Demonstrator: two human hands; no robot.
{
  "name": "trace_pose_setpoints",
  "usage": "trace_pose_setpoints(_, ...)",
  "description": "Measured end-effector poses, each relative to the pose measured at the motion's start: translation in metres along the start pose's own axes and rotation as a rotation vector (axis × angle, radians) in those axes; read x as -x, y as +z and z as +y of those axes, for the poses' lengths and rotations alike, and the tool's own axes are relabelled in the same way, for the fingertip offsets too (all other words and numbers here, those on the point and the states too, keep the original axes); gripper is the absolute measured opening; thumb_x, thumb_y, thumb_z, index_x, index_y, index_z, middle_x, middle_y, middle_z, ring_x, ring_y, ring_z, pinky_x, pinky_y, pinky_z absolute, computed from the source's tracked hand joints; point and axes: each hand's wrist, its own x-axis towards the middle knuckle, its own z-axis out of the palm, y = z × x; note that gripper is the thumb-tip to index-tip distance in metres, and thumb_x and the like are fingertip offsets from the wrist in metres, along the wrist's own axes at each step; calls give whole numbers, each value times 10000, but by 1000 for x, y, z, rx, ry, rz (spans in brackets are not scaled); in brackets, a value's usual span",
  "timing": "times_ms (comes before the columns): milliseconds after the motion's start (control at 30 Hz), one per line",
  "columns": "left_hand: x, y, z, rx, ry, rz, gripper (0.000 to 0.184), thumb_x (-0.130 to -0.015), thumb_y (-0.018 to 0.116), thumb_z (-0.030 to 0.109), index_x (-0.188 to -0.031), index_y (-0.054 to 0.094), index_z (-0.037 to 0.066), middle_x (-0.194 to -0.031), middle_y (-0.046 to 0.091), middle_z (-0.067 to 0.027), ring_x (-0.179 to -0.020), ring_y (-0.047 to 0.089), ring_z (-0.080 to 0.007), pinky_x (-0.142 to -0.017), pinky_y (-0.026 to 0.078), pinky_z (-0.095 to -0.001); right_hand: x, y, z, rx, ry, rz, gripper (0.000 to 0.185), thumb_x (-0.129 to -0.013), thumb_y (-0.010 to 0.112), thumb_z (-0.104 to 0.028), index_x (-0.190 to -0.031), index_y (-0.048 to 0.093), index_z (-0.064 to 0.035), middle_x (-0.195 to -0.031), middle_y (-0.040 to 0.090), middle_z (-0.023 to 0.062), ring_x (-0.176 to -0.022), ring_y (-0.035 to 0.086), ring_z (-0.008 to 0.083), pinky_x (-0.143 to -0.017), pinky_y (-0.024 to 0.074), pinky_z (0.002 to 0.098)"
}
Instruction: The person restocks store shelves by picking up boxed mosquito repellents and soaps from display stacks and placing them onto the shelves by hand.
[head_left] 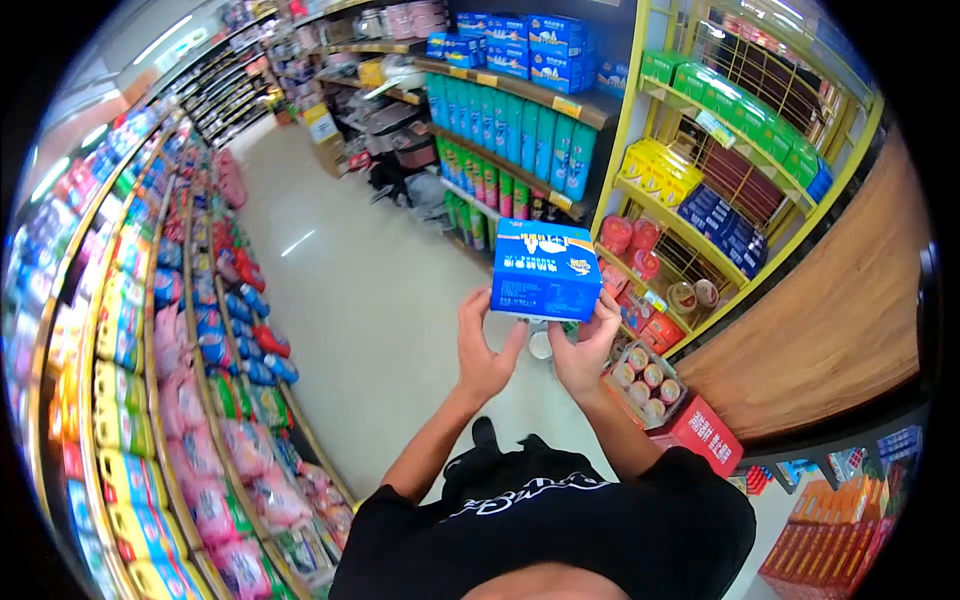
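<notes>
One blue box [545, 272], held level with its printed top in view, is in the two hands above a pale, glossy floor [380, 290] in a shop aisle. The left hand [487, 350] has its fingers clamped on the box's left side, thumb at the lower near edge; the right hand [585, 352] is clamped on the right side in the same way. Some fingertips are hidden. The black shirt [550, 540] fills the space on the near side of the blue box and covers the floor there.

Just below and right of the box, six round lids [654, 375] show in a tray, with one red carton [700, 435] nearer the shirt. A white round thing [540, 345] is half hidden right under the box.

Well to the left of the box, long shelving [150, 400] is packed with bright bags, too many to count. To its right is one yellow rack [618, 130] with three pink-red round containers [645, 235], yellow boxes [660, 172] and a row of green boxes [735, 100].

Beyond the box stand roughly ten turquoise bottles [530, 135], with several blue cartons [560, 50] stacked above them. The box blocks part of the lowest shelves there. Farthest from it, dark shelves [225, 85] close the aisle.
</notes>
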Motion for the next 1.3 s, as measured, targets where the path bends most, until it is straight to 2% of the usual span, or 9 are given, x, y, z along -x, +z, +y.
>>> trace_pose_setpoints(200,-168,13,-87,108,98,-115,632,-863,725,90,-1407,431,-45,-1419,483,-243,-1340,482,-352,-1108,387,-432,-111,63,74,98,-110,113,677,-807,728,96,-1334,309,28,-1434,295,190,-1344,430,290,-1099,412,421)
trace_pose_setpoints(233,-192,19,-87,278,14,-196,658,-892,691,28,-1457,360,-37,-1452,435,-182,-1370,445,-284,-1176,327,-434,-130,71,86,99,-122,146,673,-810,726,95,-1335,310,27,-1439,291,192,-1350,425,294,-1107,405,424)
trace_pose_setpoints(367,-285,56,-142,236,119,-257,656,-906,693,56,-1464,359,-32,-1440,457,-181,-1357,462,-291,-1143,364,-430,-212,88,152,129,-174,237,644,-844,719,66,-1344,315,28,-1509,264,231,-1413,374,322,-1158,351,437)
trace_pose_setpoints(533,-384,104,-195,368,-71,-402,727,-907,727,128,-1504,334,-5,-1430,494,-171,-1323,492,-299,-1081,413,-441,-310,94,208,175,-211,276,581,-905,679,14,-1376,343,62,-1550,292,262,-1456,333,321,-1178,323,437)
trace_pose_setpoints(767,-496,186,-245,365,33,-503,824,-897,701,91,-1555,220,-33,-1409,536,-205,-1295,539,-313,-1100,402,-431,-409,106,268,410,-181,431,732,-916,659,-9,-1511,247,95,-1546,339,270,-1397,423,328,-1167,332,423)
trace_pose_setpoints(967,-528,241,-271,450,63,-579,820,-972,621,226,-1561,138,-77,-1561,287,-313,-1426,380,-395,-1161,318,-476,-460,91,313,675,-155,503,700,-908,677,-85,-1501,333,57,-1467,425,318,-1363,450,430,-1122,371,457)
trace_pose_setpoints(1067,-542,267,-288,321,286,-623,779,-1008,557,281,-1564,143,-75,-1585,205,-359,-1504,216,-434,-1209,203,-487,-482,81,314,1033,-118,386,586,-927,646,-93,-1465,432,-5,-1474,414,323,-1350,444,480,-1111,380,469)
trace_pose_setpoints(1133,-547,271,-277,393,197,-737,730,-1022,536,293,-1552,196,-75,-1618,47,-368,-1524,49,-481,-1223,129,-490,-491,77,319,1027,-61,365,540,-922,633,-106,-1434,478,-33,-1495,384,324,-1368,420,491,-1113,377,472)
trace_pose_setpoints(1300,-562,291,-291,531,104,-753,653,-1007,558,321,-1495,320,-42,-1602,106,-361,-1502,155,-494,-1210,183,-500,-505,77,334,1109,-9,343,642,-882,655,-140,-1470,420,-31,-1519,339,320,-1416,349,488,-1141,339,490)
